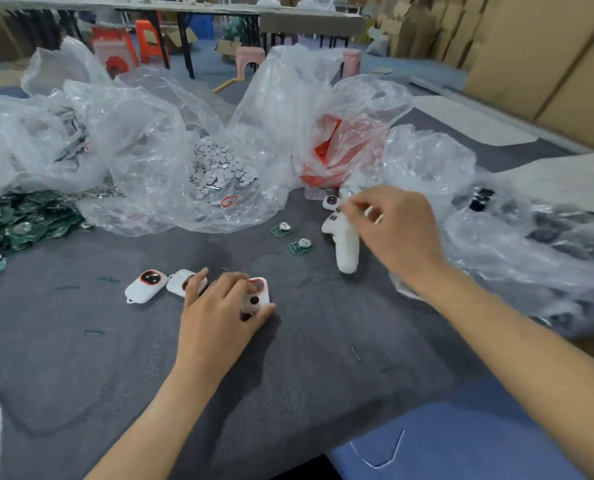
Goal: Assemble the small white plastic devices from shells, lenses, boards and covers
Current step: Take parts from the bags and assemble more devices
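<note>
Left hand (222, 306): fingers curled round white shell (258, 293), left of shell stack (345, 247).
Right hand (392, 230): fingers curled at shell stack's far end, hold unclear.

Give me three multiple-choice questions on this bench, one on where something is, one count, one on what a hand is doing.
1. Where is the pile of green boards? A near right; B far left of the table; C dead centre.
2. How many single boards lie apart from the pile, mid-table? A none; B five; C two.
3. What is the left hand doing? A gripping a white shell; B hanging off the table; C lying flat, empty.
Answers: B, it sits at the left edge; C, two lie separately on the table; A, its fingers curl over the shell.
</note>
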Demonstrator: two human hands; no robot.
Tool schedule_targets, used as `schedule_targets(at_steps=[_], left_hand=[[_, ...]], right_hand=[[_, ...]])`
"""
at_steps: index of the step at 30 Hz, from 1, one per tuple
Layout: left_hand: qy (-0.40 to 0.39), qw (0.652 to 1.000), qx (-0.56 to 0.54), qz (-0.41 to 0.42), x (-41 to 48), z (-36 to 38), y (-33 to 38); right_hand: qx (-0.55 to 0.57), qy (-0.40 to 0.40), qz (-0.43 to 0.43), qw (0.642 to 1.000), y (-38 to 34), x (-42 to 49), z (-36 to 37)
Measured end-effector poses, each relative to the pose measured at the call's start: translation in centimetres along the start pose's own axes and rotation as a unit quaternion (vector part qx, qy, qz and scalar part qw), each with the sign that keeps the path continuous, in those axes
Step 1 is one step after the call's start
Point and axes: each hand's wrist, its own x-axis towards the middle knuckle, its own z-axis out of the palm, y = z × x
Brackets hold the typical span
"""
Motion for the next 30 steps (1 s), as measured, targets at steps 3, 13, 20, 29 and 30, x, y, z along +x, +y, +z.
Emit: schedule_targets(at_steps=[3, 13, 20, 29, 30], left_hand=[[0.017, 0.998, -0.055, 0.034, 0.0, 0.2, -0.1], [0.009, 0.991, -0.126, 0.052, -0.1, 0.3, 0.0], [-0.004, 0.991, -0.125, 0.041, -0.1, 0.2, 0.0], [-0.046, 0.988, -0.145, -0.036, -0.5, -0.3, 0.4], [-0.050, 0.987, -0.147, -0.041, -0.5, -0.3, 0.3]], right_hand=[[-0.072, 0.177, 0.173, 0.966, 6.9, 3.3, -6.1], [-0.227, -0.181, 0.370, 0.883, 20.2, 4.2, -4.2], [-0.249, -0.241, 0.315, 0.883, 18.9, 5.5, -2.2], [-0.267, -0.263, 0.334, 0.865, 19.0, 6.0, -1.9], [-0.263, -0.270, 0.342, 0.861, 18.8, 6.3, -2.0]])
